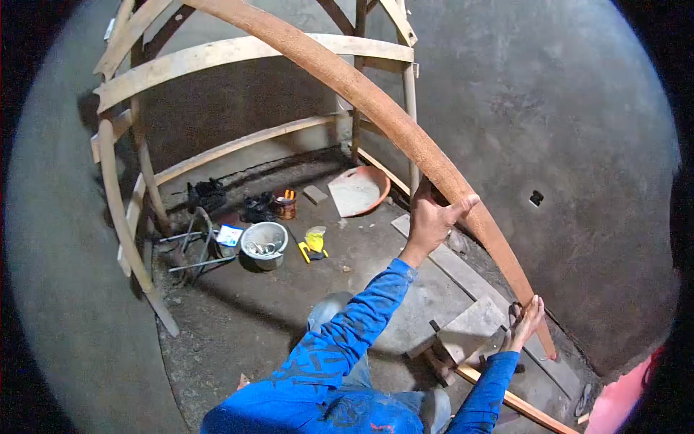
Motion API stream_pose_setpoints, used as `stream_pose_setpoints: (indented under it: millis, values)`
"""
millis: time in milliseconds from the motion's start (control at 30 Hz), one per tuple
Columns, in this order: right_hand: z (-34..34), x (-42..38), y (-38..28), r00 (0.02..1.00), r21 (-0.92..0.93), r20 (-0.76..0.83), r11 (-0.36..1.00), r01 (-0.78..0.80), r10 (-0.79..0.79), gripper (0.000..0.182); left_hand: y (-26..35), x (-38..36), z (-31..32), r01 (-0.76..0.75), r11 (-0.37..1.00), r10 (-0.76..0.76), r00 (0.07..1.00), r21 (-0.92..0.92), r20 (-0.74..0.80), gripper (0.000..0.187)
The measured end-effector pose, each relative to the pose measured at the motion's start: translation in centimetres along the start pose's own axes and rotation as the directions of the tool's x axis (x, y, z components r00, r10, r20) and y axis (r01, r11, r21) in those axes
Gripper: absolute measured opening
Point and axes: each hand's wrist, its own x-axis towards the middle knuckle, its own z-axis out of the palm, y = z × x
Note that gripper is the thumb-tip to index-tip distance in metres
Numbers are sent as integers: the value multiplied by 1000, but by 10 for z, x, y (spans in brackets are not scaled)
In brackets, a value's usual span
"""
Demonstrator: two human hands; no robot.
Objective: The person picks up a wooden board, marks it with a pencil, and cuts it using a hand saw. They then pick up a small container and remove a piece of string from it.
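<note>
A long reddish-brown wooden plank (390, 119) runs diagonally from the top of the view down to the lower right, bowed by the wide lens. My left hand (434, 220) grips it around its lower middle, thumb across the near face and fingers hidden behind. Closer to the plank's lower end, my right hand (526, 324) is closed around its edge, with part of the fingers out of sight. Just below the right hand stands a small wooden stand or bench (470, 331) with a flat top.
A wooden scaffold (217, 54) stands at the far left. On the floor are a bucket (264, 242), an orange basin (382, 189), a metal chair frame (199, 246) and a yellow-and-black handled tool (312, 253). Boards (448, 271) lie along the right wall (571, 145).
</note>
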Motion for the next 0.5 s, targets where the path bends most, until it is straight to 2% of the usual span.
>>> stream_pose_setpoints:
  millis: [100,167,200,233,300,500]
  values:
    - [3,-17,7,998,39,22,998,-55,54,54,5,-2,0,-32,999,32,999,22,-9,50]
    - [9,-27,3,993,62,-2,991,-118,118,52,9,2,-1,-29,993,28,1000,118,5,48]
    - [-4,-10,29,996,67,21,994,-85,84,51,11,3,1,-58,996,56,998,73,22,47]
    - [-3,-13,26,997,85,11,993,-80,79,51,15,4,3,-68,995,65,997,72,41,47]
    - [0,-25,18,985,135,36,975,-174,171,49,24,4,5,58,990,-66,996,131,57,46]
    - [-4,-25,15,986,204,-12,966,-161,167,47,27,10,17,-6,999,2,995,45,98,44]
